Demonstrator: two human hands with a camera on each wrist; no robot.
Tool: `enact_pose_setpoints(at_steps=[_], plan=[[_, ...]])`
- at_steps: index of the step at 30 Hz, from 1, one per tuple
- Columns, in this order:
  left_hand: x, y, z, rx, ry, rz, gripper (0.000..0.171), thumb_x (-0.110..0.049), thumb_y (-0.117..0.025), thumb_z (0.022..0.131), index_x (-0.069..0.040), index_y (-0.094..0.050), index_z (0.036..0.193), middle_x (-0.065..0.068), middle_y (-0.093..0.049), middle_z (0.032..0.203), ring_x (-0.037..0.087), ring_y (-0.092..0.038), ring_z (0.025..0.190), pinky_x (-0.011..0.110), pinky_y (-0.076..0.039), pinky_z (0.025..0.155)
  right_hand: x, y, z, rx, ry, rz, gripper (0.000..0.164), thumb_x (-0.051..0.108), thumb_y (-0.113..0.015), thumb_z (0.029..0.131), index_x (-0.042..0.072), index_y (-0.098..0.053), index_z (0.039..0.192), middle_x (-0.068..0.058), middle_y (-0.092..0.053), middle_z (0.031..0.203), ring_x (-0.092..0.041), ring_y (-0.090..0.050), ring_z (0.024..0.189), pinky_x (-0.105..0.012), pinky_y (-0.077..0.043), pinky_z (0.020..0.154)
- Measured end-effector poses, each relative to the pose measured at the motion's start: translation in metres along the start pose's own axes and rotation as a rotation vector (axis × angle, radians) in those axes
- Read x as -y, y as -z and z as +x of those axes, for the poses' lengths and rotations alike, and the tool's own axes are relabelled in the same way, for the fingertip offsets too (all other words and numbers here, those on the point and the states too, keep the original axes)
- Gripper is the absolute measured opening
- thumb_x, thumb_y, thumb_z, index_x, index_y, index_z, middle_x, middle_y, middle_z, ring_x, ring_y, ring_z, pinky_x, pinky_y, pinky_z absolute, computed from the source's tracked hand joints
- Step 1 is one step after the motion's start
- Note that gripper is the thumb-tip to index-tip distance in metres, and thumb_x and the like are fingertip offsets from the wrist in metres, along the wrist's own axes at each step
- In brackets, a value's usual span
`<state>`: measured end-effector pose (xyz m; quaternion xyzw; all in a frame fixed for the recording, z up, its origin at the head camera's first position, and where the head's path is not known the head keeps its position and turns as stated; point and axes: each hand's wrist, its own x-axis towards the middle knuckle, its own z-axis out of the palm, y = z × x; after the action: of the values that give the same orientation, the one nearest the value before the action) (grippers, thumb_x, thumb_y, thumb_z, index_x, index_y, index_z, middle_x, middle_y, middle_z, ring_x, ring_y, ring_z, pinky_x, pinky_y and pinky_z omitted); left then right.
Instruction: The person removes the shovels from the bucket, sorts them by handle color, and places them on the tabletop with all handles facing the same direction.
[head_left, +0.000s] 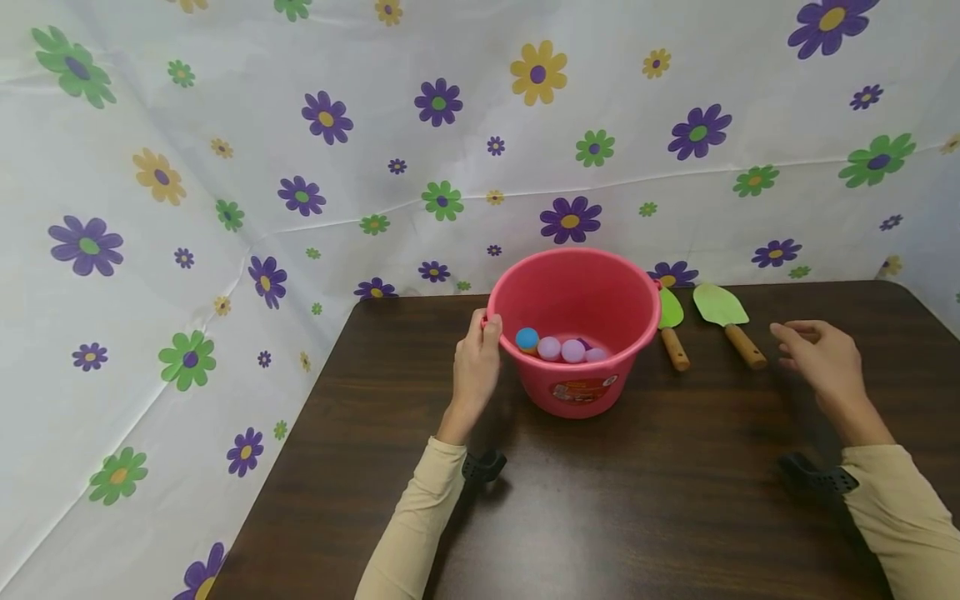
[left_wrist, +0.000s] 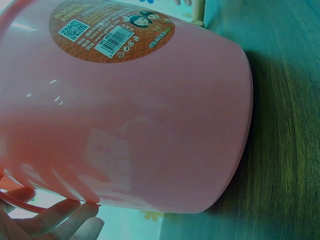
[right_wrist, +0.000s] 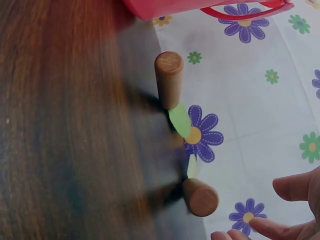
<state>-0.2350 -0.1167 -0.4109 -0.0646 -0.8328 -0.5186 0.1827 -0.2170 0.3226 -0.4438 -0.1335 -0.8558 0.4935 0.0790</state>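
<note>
A pink bucket point(head_left: 528, 379) stands on the table, its inside facing up. My left hand point(head_left: 476, 367) holds it at the left rim, thumb on top; in the left wrist view the fingertips point(left_wrist: 85, 215) lie by the red bail and the bucket's wall. Inside sit a blue ball point(head_left: 527, 339) and several light purple balls point(head_left: 573, 351), with others partly hidden. My right hand point(head_left: 825, 362) hovers with loosely bent, unfilled fingers, right of a green trowel with a wooden handle point(head_left: 746, 347). Another green trowel point(head_left: 675, 350) lies between it and the bucket, its blade partly behind the rim.
The dark wooden table point(head_left: 630, 517) ends at a white flowered cloth point(head_left: 480, 100) hanging behind and on the left. A black strap point(head_left: 483, 466) circles my left wrist, and another black strap point(head_left: 817, 477) the right.
</note>
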Motion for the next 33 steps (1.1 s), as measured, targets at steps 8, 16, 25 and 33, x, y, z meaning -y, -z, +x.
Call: enact_pose_setpoints(at_steps=[8,16,25,33], plan=[[-0.001,0.0,-0.001,-0.005,0.009,0.016,0.044,-0.047,-0.041,0.104,-0.011,-0.061,0.121,0.001,-0.047,0.069,0.02,-0.045,0.062,0.033,-0.032,0.054,0.01,0.001,-0.005,-0.008,0.023,0.008,0.069,0.037,-0.049,0.107,-0.02,-0.038,0.145,-0.042,-0.045,0.139,0.019,-0.048,0.069,-0.008,-0.047,0.06],[-0.002,0.001,-0.001,-0.006,0.005,0.022,0.044,-0.047,-0.041,0.105,-0.011,-0.061,0.121,0.001,-0.047,0.07,0.019,-0.045,0.062,0.032,-0.032,0.053,0.031,0.006,-0.014,-0.069,0.043,-0.044,0.068,0.037,-0.05,0.106,-0.015,-0.039,0.148,-0.04,-0.045,0.141,0.02,-0.046,0.063,-0.009,-0.039,0.058],[-0.002,0.001,-0.001,-0.008,0.001,0.029,0.043,-0.046,-0.041,0.105,-0.01,-0.06,0.12,0.002,-0.047,0.07,0.019,-0.044,0.062,0.032,-0.031,0.054,0.067,0.008,-0.029,-0.163,0.118,-0.111,0.064,0.039,-0.053,0.105,-0.008,-0.045,0.149,-0.031,-0.05,0.138,0.005,-0.047,0.086,-0.018,-0.036,0.066],[-0.001,0.001,0.0,-0.002,-0.001,0.026,0.044,-0.047,-0.041,0.105,-0.01,-0.06,0.121,0.001,-0.046,0.07,0.019,-0.044,0.062,0.032,-0.031,0.053,0.112,0.005,-0.054,-0.208,0.241,-0.107,0.059,0.04,-0.056,0.104,0.003,-0.05,0.151,-0.03,-0.054,0.144,-0.016,-0.054,0.125,-0.02,-0.034,0.086]])
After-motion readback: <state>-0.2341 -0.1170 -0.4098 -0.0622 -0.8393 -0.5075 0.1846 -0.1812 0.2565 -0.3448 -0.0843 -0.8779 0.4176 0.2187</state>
